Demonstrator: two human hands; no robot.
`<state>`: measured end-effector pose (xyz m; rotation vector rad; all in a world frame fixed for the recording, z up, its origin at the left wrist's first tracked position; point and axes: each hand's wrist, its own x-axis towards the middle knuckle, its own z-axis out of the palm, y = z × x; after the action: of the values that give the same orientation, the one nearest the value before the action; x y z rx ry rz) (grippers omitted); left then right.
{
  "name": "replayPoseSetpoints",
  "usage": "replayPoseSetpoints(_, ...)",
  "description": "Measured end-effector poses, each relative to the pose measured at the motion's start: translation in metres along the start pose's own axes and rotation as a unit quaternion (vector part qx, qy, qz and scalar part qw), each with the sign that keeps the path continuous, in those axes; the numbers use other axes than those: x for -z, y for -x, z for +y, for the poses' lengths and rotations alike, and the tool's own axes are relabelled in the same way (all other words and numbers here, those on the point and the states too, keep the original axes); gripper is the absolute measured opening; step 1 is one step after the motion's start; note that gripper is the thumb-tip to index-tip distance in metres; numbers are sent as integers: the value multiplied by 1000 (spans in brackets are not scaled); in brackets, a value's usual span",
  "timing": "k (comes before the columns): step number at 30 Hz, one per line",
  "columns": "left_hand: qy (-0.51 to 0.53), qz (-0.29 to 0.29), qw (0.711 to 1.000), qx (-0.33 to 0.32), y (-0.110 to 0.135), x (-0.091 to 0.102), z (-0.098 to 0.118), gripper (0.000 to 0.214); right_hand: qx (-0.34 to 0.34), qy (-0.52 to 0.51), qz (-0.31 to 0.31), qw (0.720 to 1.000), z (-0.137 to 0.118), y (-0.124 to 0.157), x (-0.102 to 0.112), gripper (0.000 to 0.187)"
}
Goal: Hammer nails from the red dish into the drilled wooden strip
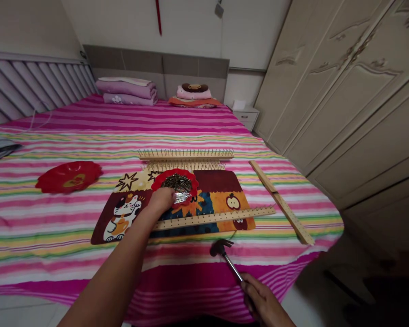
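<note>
My right hand [261,297] is wrapped round the handle of a claw hammer [233,268], whose dark head hangs over the front of the bed. My left hand [164,198] is at the near left rim of a red scalloped dish [193,175], its fingers curled in towards the nails [182,183] heaped there. Whatever its fingertips pinch is hidden. Just behind that wrist, a wooden strip [207,218] with rows of holes lies across a printed mat [213,177]. Nails stand in it, more densely towards its right end.
Beyond the mat lie wooden strips [187,156] bristling with upright nails. To the right is a wooden bar [281,202] with a dark band at its middle. A red plate [70,176] sits at left on the striped bedspread [54,227]. Folded bedding [127,91] rests by the headboard.
</note>
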<state>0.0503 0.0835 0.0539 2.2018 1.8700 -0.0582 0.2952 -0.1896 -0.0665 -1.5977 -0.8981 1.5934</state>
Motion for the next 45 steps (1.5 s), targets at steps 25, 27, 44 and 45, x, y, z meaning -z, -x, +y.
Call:
replayPoseSetpoints(25,598,203,763,138,78,-36,-83,31,-57,24,22,998,-15,4,-8,50)
replayPoseSetpoints(27,599,189,765,143,86,-50,-87,32,-46,28,14,998,-15,5,-7,47)
replayPoseSetpoints(44,485,200,841,130,100,-64,-75,26,-10,72,35,997,-12,10,-10,46)
replayPoseSetpoints(45,469,198,851,128,100,-65,-75,24,8,86,35,996,-14,12,-12,45)
